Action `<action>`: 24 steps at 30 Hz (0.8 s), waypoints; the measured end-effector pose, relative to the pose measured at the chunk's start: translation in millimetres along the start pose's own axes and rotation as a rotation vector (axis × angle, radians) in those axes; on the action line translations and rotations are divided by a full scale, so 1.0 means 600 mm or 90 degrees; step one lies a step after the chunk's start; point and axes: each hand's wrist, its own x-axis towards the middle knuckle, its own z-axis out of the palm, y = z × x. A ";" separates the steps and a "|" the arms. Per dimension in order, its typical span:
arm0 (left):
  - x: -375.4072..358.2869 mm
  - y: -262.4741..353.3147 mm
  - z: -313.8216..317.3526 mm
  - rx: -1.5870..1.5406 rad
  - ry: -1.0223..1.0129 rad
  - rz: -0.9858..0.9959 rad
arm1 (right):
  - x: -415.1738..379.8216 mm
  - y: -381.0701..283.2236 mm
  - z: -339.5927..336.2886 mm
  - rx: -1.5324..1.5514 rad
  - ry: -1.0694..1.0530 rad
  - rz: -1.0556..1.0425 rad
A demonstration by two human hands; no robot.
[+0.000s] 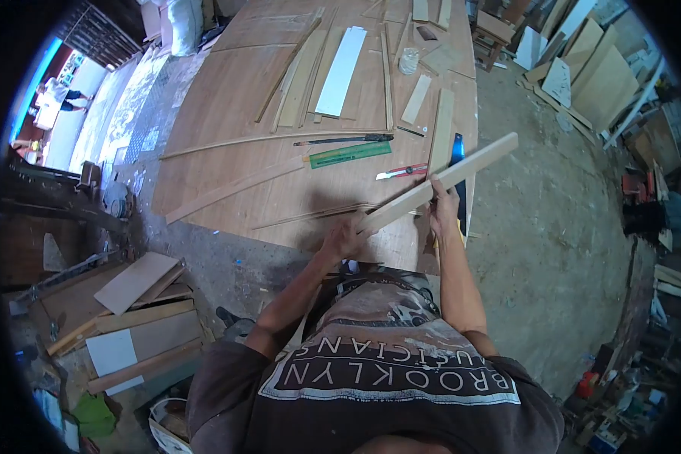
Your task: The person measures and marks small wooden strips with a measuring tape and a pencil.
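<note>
Head view, left hand: the left hand is closed round the lower left end of a pale wooden strip, fingers wrapped in on it
Right hand: the right hand pinches the same strip near its middle, between thumb and fingers
Wooden strip: straight, narrow and squared, light in colour, slanting up to the right over the near part of the worktop, its far end reaching past the right edge
Stage in hand: a two-handed hold, by the look of it; a piece this long seems to need both grips to stay steady
Beside the hands: a long tool with a blue end lies partly hidden by the strip; a red utility knife lies left of a pale board
Farther on: a green ruler lies just beyond the knife, to its left, with a white panel and a clear jar beyond
Around the worktop: stacked boards at lower left, concrete floor to the right
</note>
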 end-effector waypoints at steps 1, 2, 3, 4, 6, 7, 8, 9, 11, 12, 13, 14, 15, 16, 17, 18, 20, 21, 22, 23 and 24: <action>-0.001 0.001 0.000 0.000 0.008 -0.005 | 0.002 0.001 -0.016 0.025 -0.011 0.007; -0.002 0.003 0.001 -0.041 0.023 -0.004 | 0.007 0.003 -0.029 0.048 -0.024 0.015; -0.003 0.007 0.004 -0.083 0.040 -0.004 | 0.008 -0.001 -0.030 0.085 0.021 0.016; -0.001 -0.006 0.009 -0.087 0.054 -0.012 | 0.020 0.001 -0.047 0.075 0.008 0.020; 0.005 -0.044 0.007 -0.085 0.058 -0.062 | 0.048 -0.006 -0.083 0.096 0.015 0.026; -0.001 -0.050 0.001 -0.086 0.075 -0.071 | 0.052 -0.016 -0.091 0.088 0.029 0.012; -0.007 -0.059 -0.008 -0.010 0.122 -0.085 | 0.060 -0.027 -0.096 0.084 0.011 0.018; -0.012 -0.071 -0.025 0.073 0.162 -0.098 | 0.072 -0.034 -0.104 0.102 0.029 0.008; -0.021 -0.099 -0.061 0.093 0.171 -0.179 | 0.075 -0.028 -0.112 0.127 0.059 0.013; -0.028 -0.114 -0.072 0.099 0.175 -0.252 | 0.071 -0.031 -0.115 0.121 0.095 -0.009; -0.034 -0.133 -0.086 0.088 0.212 -0.250 | 0.075 -0.033 -0.121 0.111 0.129 -0.038; -0.035 -0.153 -0.104 0.075 0.253 -0.243 | 0.072 -0.031 -0.126 0.109 0.130 -0.039; -0.036 -0.168 -0.126 0.140 0.259 -0.261 | 0.070 -0.020 -0.140 0.087 0.078 -0.038; -0.037 -0.178 -0.150 0.205 0.264 -0.277 | 0.063 -0.013 -0.146 0.067 0.028 -0.037; -0.038 -0.188 -0.170 0.203 0.260 -0.271 | 0.058 -0.002 -0.146 0.068 0.033 -0.041; -0.035 -0.199 -0.193 0.307 0.236 -0.286 | 0.050 0.011 -0.137 0.080 0.070 -0.030; -0.023 -0.233 -0.238 0.416 0.206 -0.284 | 0.035 0.031 -0.121 0.103 0.118 -0.025; -0.018 -0.259 -0.256 0.456 0.193 -0.253 | 0.026 0.042 -0.115 0.122 0.107 -0.016; -0.008 -0.275 -0.274 0.497 0.180 -0.219 | 0.010 0.042 -0.089 0.143 0.098 -0.008; 0.000 -0.290 -0.287 0.502 0.170 -0.201 | -0.005 0.048 -0.058 0.178 0.165 -0.019; 0.006 -0.301 -0.302 0.537 0.147 -0.202 | -0.008 0.063 -0.045 0.189 0.182 -0.024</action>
